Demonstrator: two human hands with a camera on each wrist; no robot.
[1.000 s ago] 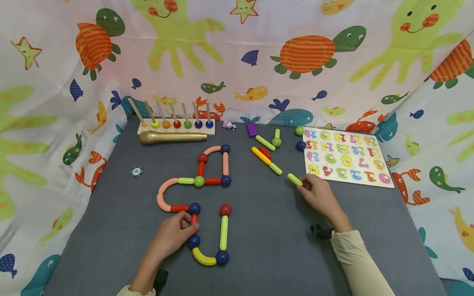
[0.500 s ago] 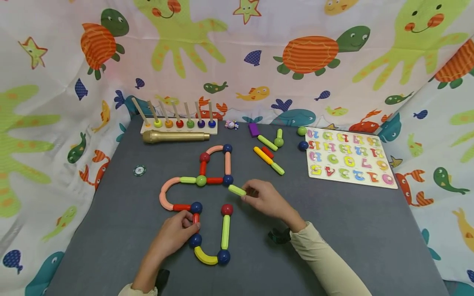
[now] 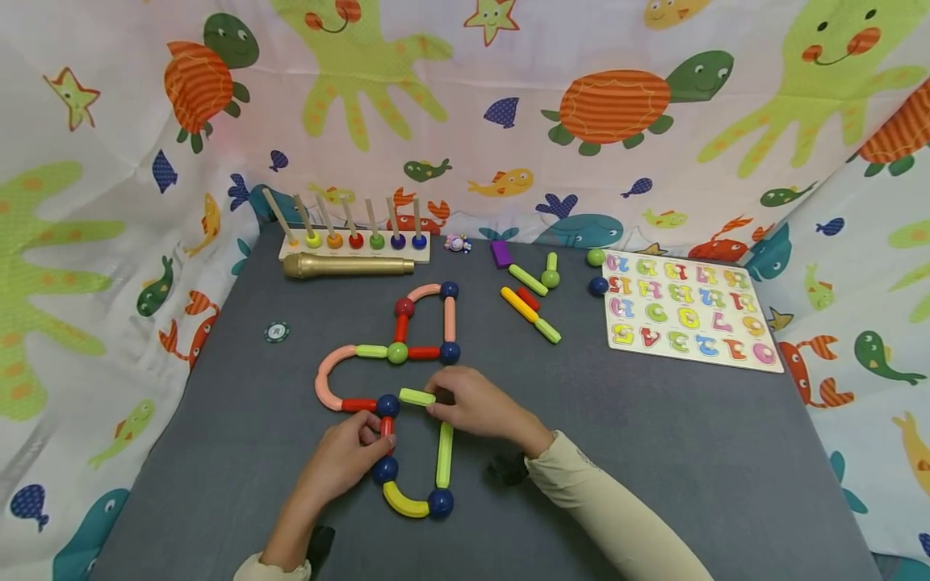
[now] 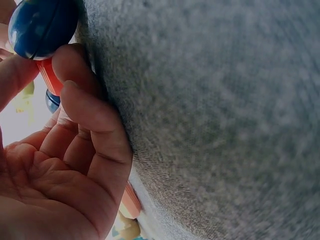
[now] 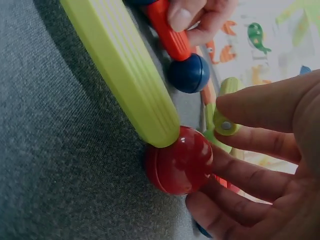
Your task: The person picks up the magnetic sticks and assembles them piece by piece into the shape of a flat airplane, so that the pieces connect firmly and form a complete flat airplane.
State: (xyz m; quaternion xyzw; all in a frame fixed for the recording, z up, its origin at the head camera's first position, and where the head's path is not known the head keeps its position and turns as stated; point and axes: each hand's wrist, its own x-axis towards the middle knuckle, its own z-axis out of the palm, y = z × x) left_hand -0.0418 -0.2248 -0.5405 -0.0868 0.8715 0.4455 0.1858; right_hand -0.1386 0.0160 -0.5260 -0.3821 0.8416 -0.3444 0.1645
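Left grip [image 3: 345, 457] pinching, right grip [image 3: 479, 407] likewise

Grips a red rod [image 4: 50, 77] between the thumb and fingertips of the left hand [image 4: 65, 165], with the creased palm turned to the lens. Has a glossy blue ball [image 4: 42, 27] touching the rod's near end, large at upper left, and a second blue ball [image 4: 52, 101] just beyond, partly hidden by the fingers. Shows a grey surface [image 4: 215, 125], woven-looking, close along the fingers and across the right. Reveals below the hand a salmon-coloured piece [image 4: 130, 202] and a blurred tan object [image 4: 127, 227], both cut short from sight.
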